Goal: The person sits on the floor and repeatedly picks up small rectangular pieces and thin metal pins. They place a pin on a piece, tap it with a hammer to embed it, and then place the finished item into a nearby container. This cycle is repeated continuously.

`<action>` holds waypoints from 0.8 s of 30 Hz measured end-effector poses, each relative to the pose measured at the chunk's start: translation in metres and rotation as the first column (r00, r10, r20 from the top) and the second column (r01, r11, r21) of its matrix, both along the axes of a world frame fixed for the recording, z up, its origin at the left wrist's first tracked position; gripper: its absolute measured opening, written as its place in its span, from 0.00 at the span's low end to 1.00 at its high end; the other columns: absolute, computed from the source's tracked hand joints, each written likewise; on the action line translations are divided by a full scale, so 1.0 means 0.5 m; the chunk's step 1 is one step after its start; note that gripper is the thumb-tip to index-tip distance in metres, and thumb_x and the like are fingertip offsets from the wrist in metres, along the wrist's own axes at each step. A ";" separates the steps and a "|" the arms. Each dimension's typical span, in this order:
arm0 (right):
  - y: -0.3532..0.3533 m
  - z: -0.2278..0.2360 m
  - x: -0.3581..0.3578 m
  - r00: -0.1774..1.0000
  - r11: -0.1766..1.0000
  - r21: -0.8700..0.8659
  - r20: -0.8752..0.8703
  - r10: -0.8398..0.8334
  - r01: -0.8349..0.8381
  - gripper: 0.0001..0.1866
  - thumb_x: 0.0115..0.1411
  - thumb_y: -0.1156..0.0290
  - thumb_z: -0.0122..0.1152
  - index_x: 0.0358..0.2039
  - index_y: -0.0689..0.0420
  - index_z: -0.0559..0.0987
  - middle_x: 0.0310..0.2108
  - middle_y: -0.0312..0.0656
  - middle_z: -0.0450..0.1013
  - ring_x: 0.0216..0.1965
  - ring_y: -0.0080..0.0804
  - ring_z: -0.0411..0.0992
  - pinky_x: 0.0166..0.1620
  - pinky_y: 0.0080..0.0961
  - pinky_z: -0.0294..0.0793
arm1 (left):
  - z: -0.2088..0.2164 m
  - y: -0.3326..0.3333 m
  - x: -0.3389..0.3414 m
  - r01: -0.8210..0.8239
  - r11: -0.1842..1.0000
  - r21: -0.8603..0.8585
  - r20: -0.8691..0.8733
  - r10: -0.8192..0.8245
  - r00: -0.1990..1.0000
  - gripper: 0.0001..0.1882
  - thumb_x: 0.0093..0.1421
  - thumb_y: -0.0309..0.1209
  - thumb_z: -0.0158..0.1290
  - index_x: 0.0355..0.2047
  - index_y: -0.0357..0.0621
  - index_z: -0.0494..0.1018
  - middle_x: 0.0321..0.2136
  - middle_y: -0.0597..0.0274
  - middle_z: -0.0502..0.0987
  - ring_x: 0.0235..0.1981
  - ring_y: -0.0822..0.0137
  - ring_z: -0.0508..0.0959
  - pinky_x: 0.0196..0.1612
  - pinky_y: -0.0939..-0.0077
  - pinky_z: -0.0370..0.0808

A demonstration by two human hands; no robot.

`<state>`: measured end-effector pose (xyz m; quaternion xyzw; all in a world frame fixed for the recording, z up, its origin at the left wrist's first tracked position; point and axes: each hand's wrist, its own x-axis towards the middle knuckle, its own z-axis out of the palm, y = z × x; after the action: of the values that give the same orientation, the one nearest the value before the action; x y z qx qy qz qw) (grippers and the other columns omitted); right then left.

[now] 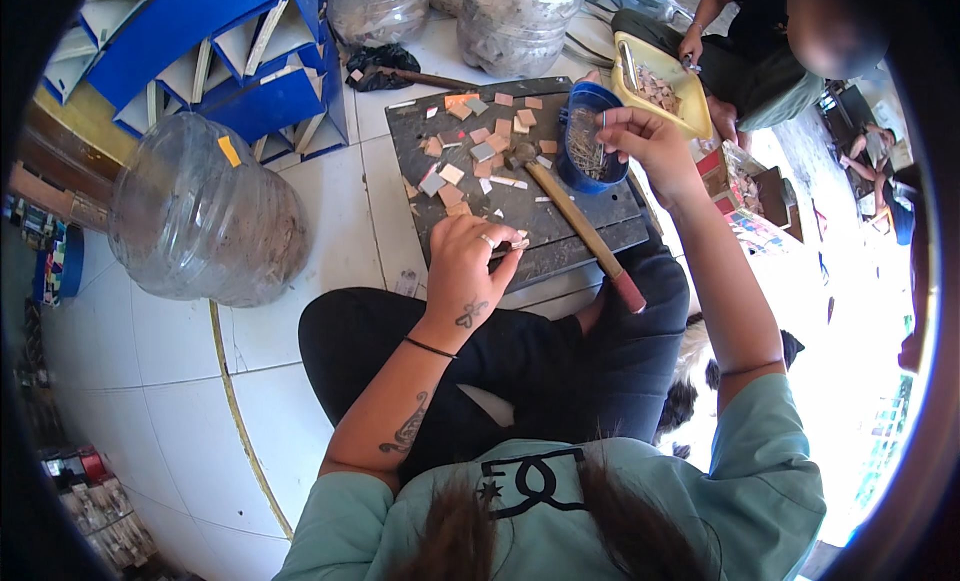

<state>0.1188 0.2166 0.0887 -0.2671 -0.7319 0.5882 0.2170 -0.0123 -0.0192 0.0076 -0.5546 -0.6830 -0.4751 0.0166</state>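
My left hand (462,259) is closed near the front edge of a dark, worn board (560,239), pinching a small wooden piece (520,243) at its fingertips. My right hand (652,149) is raised over a blue plastic tub (582,179) of loose nails (588,156). Its thumb and forefinger are pressed together on what looks like a thin nail (604,121). Between the hands a hammer (578,223) lies slantwise, its head toward the board's middle and its red handle end past the front edge. Small wooden squares (480,153) are scattered over the board's left half.
A large clear plastic jug (215,216) stands at left, beside blue-and-white box racks (215,66). More filled jugs (520,26) stand beyond the board. At far right another person's hand (692,46) is by a yellow basin (690,99) of wooden pieces. A cat (690,381) is beside my right knee.
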 end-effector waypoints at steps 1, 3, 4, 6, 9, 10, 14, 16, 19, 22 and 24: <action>-0.021 -0.002 0.005 1.000 0.999 -0.031 0.010 0.007 -0.007 0.10 0.57 0.77 0.60 0.41 0.60 0.78 0.33 0.36 0.78 0.33 0.18 0.74 0.35 0.14 0.68 | 0.000 0.000 0.001 -0.006 0.999 0.036 -0.021 0.006 1.000 0.07 0.50 0.26 0.62 0.30 0.47 0.77 0.27 0.67 0.78 0.36 0.63 0.75 0.49 0.64 0.64; -0.071 -0.016 0.015 0.998 0.996 -0.072 -0.011 0.056 -0.057 0.08 0.57 0.77 0.61 0.39 0.59 0.77 0.31 0.36 0.78 0.33 0.18 0.75 0.35 0.14 0.68 | 0.000 -0.003 0.001 -0.003 1.000 0.010 0.001 0.003 1.000 0.07 0.49 0.26 0.62 0.29 0.47 0.77 0.27 0.68 0.78 0.36 0.63 0.75 0.49 0.64 0.64; -0.097 -0.026 0.019 0.993 0.990 -0.093 -0.065 0.101 -0.107 0.07 0.57 0.77 0.61 0.37 0.59 0.77 0.31 0.35 0.78 0.33 0.18 0.75 0.35 0.14 0.68 | -0.001 -0.002 0.001 -0.003 1.000 0.005 0.010 0.003 1.000 0.07 0.49 0.26 0.63 0.29 0.47 0.77 0.27 0.68 0.78 0.36 0.63 0.75 0.49 0.64 0.64; -0.146 -0.051 0.015 0.986 0.986 -0.110 -0.122 0.109 -0.123 0.05 0.56 0.80 0.62 0.34 0.61 0.76 0.30 0.34 0.78 0.32 0.16 0.74 0.35 0.14 0.71 | -0.004 0.000 0.001 -0.009 1.000 -0.018 0.033 0.010 0.999 0.06 0.49 0.27 0.63 0.28 0.47 0.77 0.26 0.68 0.78 0.36 0.63 0.75 0.50 0.64 0.64; -0.199 -0.078 0.011 0.996 0.991 0.126 -0.068 0.056 -0.047 0.06 0.56 0.75 0.67 0.32 0.61 0.78 0.29 0.34 0.78 0.28 0.15 0.71 0.33 0.15 0.71 | -0.010 0.000 -0.003 -0.004 1.000 -0.011 0.021 0.004 1.000 0.07 0.48 0.28 0.65 0.28 0.48 0.78 0.27 0.64 0.77 0.36 0.59 0.76 0.51 0.63 0.66; -0.209 -0.083 0.009 0.998 0.979 0.199 -0.037 0.048 -0.040 0.06 0.56 0.75 0.67 0.32 0.62 0.78 0.28 0.34 0.78 0.27 0.15 0.71 0.33 0.16 0.71 | -0.012 0.000 -0.004 -0.005 1.000 -0.011 0.021 0.005 1.000 0.07 0.48 0.28 0.65 0.28 0.47 0.78 0.27 0.64 0.77 0.36 0.59 0.76 0.52 0.63 0.66; -0.228 -0.084 0.004 1.000 0.906 0.422 0.013 0.029 -0.032 0.05 0.55 0.76 0.66 0.31 0.62 0.80 0.26 0.39 0.78 0.24 0.20 0.73 0.30 0.20 0.73 | -0.015 0.000 -0.007 0.004 1.000 -0.016 0.035 -0.003 0.999 0.07 0.48 0.28 0.65 0.28 0.47 0.78 0.27 0.64 0.77 0.36 0.59 0.76 0.52 0.63 0.65; -0.231 -0.079 0.002 0.999 0.891 0.452 0.035 0.032 -0.044 0.05 0.55 0.76 0.66 0.31 0.62 0.80 0.26 0.41 0.78 0.25 0.22 0.75 0.31 0.21 0.74 | -0.014 0.000 -0.006 0.005 1.000 -0.014 0.045 -0.004 0.999 0.07 0.48 0.28 0.65 0.27 0.46 0.78 0.27 0.64 0.78 0.37 0.60 0.76 0.52 0.63 0.65; -0.232 -0.075 0.001 0.998 0.879 0.474 0.046 0.039 -0.056 0.05 0.55 0.76 0.66 0.31 0.62 0.80 0.27 0.42 0.78 0.26 0.26 0.76 0.31 0.22 0.74 | -0.014 0.001 -0.004 -0.002 1.000 -0.009 0.059 0.002 0.998 0.06 0.48 0.28 0.64 0.26 0.46 0.78 0.26 0.65 0.78 0.37 0.61 0.75 0.52 0.62 0.64; -0.233 -0.073 0.000 0.998 0.875 0.481 0.039 0.049 -0.062 0.04 0.55 0.77 0.65 0.31 0.62 0.80 0.27 0.43 0.78 0.26 0.28 0.77 0.32 0.23 0.75 | -0.016 0.002 -0.005 -0.006 1.000 -0.009 0.061 0.006 0.998 0.06 0.47 0.28 0.64 0.26 0.46 0.78 0.26 0.65 0.78 0.37 0.61 0.75 0.52 0.62 0.64; -0.233 -0.073 -0.001 0.997 0.865 0.496 0.053 0.051 -0.071 0.04 0.55 0.77 0.65 0.32 0.61 0.80 0.27 0.43 0.78 0.27 0.30 0.77 0.32 0.24 0.75 | -0.018 0.002 -0.005 -0.011 1.000 -0.009 0.067 0.011 0.998 0.06 0.47 0.28 0.64 0.26 0.46 0.78 0.26 0.64 0.78 0.37 0.60 0.75 0.52 0.62 0.64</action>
<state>0.1184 0.1001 0.0521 -0.1903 -0.8707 0.3811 0.2458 -0.0150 -0.0180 -0.0016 -0.5345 -0.6883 -0.4904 -0.0063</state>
